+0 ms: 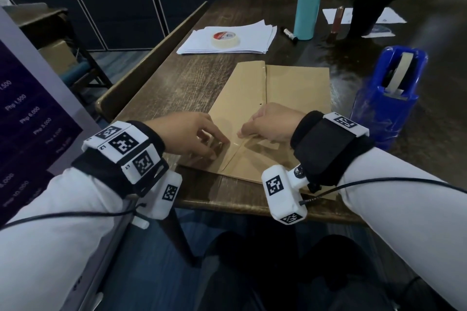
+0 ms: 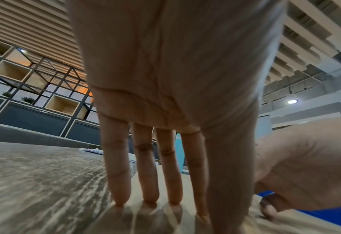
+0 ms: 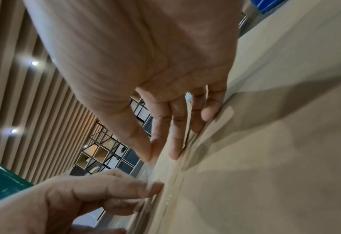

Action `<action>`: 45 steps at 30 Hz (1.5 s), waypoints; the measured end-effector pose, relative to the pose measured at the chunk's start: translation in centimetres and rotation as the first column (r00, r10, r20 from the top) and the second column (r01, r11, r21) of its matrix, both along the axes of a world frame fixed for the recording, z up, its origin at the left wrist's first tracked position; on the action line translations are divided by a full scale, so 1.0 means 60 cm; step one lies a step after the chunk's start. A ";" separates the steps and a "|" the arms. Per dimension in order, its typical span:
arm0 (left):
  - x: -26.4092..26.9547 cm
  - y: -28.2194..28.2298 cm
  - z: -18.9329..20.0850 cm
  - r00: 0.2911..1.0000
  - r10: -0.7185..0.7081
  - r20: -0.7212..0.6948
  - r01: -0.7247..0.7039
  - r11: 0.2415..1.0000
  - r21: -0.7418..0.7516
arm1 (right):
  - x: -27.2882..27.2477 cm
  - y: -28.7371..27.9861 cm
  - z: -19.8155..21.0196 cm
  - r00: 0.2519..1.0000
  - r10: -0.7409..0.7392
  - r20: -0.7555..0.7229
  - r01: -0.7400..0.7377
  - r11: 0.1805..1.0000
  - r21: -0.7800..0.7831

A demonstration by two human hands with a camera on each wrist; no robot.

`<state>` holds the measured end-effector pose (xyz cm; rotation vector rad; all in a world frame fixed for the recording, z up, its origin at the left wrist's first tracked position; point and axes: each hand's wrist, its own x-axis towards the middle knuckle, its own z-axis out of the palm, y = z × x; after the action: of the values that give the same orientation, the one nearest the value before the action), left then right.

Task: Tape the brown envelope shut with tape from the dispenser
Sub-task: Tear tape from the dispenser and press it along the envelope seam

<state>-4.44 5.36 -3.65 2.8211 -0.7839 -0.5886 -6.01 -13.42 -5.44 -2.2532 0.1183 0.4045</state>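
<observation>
The grip of the left hand (image 1: 188, 134) is apart: its straight fingers (image 2: 119, 172) press fingertip-down on the brown envelope (image 1: 290, 88). The right hand (image 1: 271, 122) pinches thumb and forefinger together on a strip of clear tape (image 3: 152, 175), whose other end lies under the left fingertips, so the strip spans the two hands across the flap edge. The envelope lies flat on the wooden surface (image 1: 197, 78), its long axis running away from the person, and the flap seam follows that axis between the hands. Beyond the right hand, on the same surface, stands the blue tape dispenser (image 1: 394, 88), well apart from the grip.
</observation>
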 end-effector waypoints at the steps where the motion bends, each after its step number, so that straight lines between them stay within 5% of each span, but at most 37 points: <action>1: 0.000 0.000 0.000 1.000 0.003 -0.002 -0.003 1.000 -0.004 | 0.001 0.000 -0.001 1.000 0.002 -0.001 -0.002 1.000 -0.006; 37: 0.020 -0.009 0.007 1.000 0.003 -0.019 -0.003 1.000 -0.007 | 0.012 0.011 -0.009 0.998 0.058 0.018 -0.056 0.993 -0.105; 45: 0.033 -0.033 0.010 0.999 0.018 0.030 -0.020 0.995 0.098 | 0.013 0.014 -0.010 0.998 0.062 0.021 -0.059 0.991 -0.124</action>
<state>-2.46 3.37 -3.04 2.9292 -0.7522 -0.6006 -5.25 -12.59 -6.07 -2.3871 0.0635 0.4109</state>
